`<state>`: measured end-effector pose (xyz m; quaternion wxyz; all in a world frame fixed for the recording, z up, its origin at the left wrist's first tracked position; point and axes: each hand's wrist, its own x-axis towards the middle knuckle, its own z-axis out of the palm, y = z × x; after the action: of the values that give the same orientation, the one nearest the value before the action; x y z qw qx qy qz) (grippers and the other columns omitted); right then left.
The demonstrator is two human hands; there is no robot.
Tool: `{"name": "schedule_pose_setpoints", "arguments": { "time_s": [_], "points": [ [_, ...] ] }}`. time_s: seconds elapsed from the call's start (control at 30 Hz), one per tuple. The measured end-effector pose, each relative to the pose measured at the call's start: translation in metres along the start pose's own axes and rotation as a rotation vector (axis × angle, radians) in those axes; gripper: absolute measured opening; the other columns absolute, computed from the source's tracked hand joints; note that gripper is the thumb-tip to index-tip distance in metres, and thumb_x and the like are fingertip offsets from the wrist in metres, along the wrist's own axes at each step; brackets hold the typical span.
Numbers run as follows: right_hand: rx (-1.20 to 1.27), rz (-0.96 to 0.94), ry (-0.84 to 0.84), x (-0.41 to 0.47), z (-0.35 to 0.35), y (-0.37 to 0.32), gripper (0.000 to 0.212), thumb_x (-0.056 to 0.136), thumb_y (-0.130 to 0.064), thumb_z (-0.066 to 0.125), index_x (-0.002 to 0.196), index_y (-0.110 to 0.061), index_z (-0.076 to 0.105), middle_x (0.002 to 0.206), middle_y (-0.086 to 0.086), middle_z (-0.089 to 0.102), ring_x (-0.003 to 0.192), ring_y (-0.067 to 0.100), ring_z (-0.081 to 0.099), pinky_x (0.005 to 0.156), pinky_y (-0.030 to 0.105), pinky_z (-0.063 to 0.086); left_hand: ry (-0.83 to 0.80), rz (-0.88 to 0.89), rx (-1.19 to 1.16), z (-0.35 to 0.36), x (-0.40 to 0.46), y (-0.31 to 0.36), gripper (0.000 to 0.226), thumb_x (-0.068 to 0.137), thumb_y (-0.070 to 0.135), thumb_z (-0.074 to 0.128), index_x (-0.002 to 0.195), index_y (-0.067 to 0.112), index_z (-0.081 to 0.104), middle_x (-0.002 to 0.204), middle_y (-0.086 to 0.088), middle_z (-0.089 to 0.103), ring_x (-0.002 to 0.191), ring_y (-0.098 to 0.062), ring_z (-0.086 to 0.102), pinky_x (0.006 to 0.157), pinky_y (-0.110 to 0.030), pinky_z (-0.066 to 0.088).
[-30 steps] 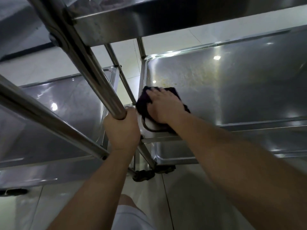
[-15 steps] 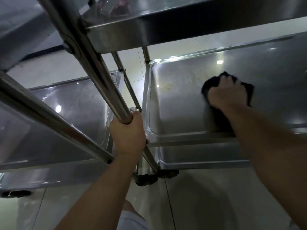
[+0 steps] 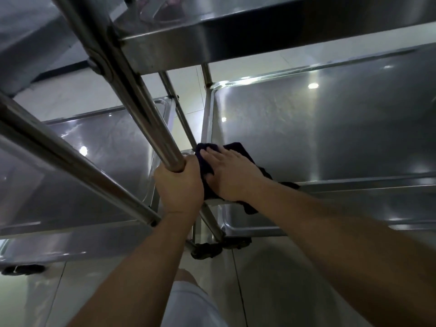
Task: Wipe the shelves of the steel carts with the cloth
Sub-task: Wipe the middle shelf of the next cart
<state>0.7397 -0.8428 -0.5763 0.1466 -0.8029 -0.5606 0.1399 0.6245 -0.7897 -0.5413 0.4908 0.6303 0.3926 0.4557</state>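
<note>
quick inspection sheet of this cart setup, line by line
surface: middle shelf of the right-hand cart, steel, dull mottled film near its far left corner
job's things: dark cloth flat on the shelf's near left corner; second cart's shelf at left
clutter: nothing seen on these shelves; blurred items on the top shelf
grips: left hand holds the cart's upright tube; right hand presses the cloth, fingers straight
cables: nothing seen
surroundings: pale tiled floor, caster below

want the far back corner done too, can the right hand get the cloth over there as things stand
Probably yes: the right hand presses the cloth flat on the shelf, and nothing lies between it and that corner, though the top shelf overhangs.
</note>
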Motion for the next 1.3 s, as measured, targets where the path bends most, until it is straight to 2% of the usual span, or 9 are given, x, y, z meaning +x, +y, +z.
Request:
{"name": "schedule_pose_setpoints", "arguments": {
  "time_s": [0.23, 0.43, 0.6, 0.67, 0.77, 0.93, 1.03, 1.13, 1.3],
  "points": [
    [-0.05, 0.089, 0.08, -0.07, -0.021, 0.046, 0.061, 0.105, -0.049, 0.029, 0.162, -0.028, 0.025, 0.169, -0.007, 0.023, 0.156, 0.015, 0.018, 0.127, 0.04, 0.012, 0.003, -0.06, 0.003, 0.001, -0.005, 0.011, 0.02, 0.066, 0.033, 0.062, 0.051, 0.026, 0.051, 0.062, -0.012, 0.048, 0.056, -0.028, 0.047, 0.056, -0.041, 0.042],
    [-0.051, 0.489, 0.293, -0.122, -0.08, 0.186, 0.047, 0.091, -0.046, 0.042, 0.135, -0.031, 0.05, 0.138, 0.011, 0.058, 0.121, 0.038, 0.06, 0.105, 0.046, 0.046, 0.043, -0.071, -0.031, 0.005, -0.01, 0.017, 0.022, 0.063, 0.03, 0.062, 0.06, 0.013, 0.048, 0.057, -0.014, 0.043, 0.052, -0.025, 0.046, 0.051, -0.038, 0.038],
    [-0.035, 0.845, 0.266, -0.152, -0.106, 0.25, 0.064, 0.104, -0.04, 0.035, 0.161, -0.015, 0.022, 0.168, 0.01, 0.024, 0.151, 0.038, 0.024, 0.123, 0.049, 0.02, 0.044, -0.078, -0.033, 0.006, -0.009, 0.014, 0.026, 0.074, 0.018, 0.059, 0.051, 0.023, 0.048, 0.05, -0.007, 0.044, 0.047, -0.024, 0.047, 0.051, -0.036, 0.039],
    [-0.049, 0.837, 0.299, -0.13, -0.097, 0.225, 0.065, 0.101, -0.041, 0.036, 0.158, -0.013, 0.029, 0.164, 0.013, 0.031, 0.148, 0.039, 0.03, 0.12, 0.049, 0.026, 0.046, -0.095, -0.059, 0.007, -0.009, 0.013, 0.024, 0.076, 0.016, 0.059, 0.055, 0.022, 0.048, 0.048, -0.002, 0.042, 0.044, -0.022, 0.045, 0.049, -0.032, 0.038],
    [-0.094, 0.624, 0.293, -0.07, -0.072, 0.158, 0.057, 0.097, -0.043, 0.039, 0.144, -0.012, 0.046, 0.149, 0.016, 0.049, 0.135, 0.037, 0.046, 0.11, 0.045, 0.038, 0.046, -0.088, -0.051, 0.008, -0.011, 0.013, 0.022, 0.082, 0.011, 0.057, 0.063, 0.013, 0.045, 0.051, -0.005, 0.04, 0.04, -0.017, 0.043, 0.043, -0.025, 0.037],
    [-0.053, 0.23, 0.053, 0.028, -0.03, 0.039, 0.064, 0.104, -0.044, 0.024, 0.164, -0.025, 0.014, 0.172, -0.004, 0.011, 0.158, 0.026, 0.007, 0.127, 0.048, 0.007, 0.048, -0.093, -0.005, 0.008, -0.013, 0.015, 0.012, 0.088, 0.006, 0.056, 0.076, 0.009, 0.055, 0.061, -0.014, 0.041, 0.045, -0.021, 0.042, 0.045, -0.026, 0.038],
    [-0.039, 0.104, 0.008, 0.054, -0.029, 0.025, 0.063, 0.104, -0.042, 0.022, 0.164, -0.03, 0.01, 0.172, -0.009, 0.008, 0.158, 0.022, 0.004, 0.128, 0.046, 0.002, 0.064, -0.087, -0.013, 0.007, -0.011, 0.015, 0.017, 0.082, 0.011, 0.057, 0.068, 0.01, 0.048, 0.058, -0.011, 0.038, 0.046, -0.021, 0.04, 0.048, -0.028, 0.036],
    [-0.039, 0.127, 0.064, 0.054, -0.036, 0.044, 0.063, 0.1, -0.04, 0.027, 0.162, -0.029, 0.022, 0.169, -0.006, 0.022, 0.155, 0.021, 0.017, 0.127, 0.045, 0.01, 0.058, -0.081, -0.016, 0.006, -0.01, 0.017, 0.02, 0.079, 0.014, 0.056, 0.064, 0.017, 0.043, 0.055, -0.005, 0.038, 0.046, -0.02, 0.041, 0.048, -0.029, 0.037],
    [0.014, 0.496, 0.248, 0.024, -0.072, 0.125, 0.054, 0.092, -0.037, 0.034, 0.141, -0.021, 0.05, 0.15, 0.009, 0.049, 0.139, 0.03, 0.042, 0.115, 0.046, 0.03, 0.059, -0.083, -0.034, 0.008, -0.015, 0.018, 0.009, 0.091, 0.003, 0.055, 0.084, 0.008, 0.053, 0.065, -0.015, 0.037, 0.045, -0.018, 0.04, 0.045, -0.026, 0.034]
  ]
}}
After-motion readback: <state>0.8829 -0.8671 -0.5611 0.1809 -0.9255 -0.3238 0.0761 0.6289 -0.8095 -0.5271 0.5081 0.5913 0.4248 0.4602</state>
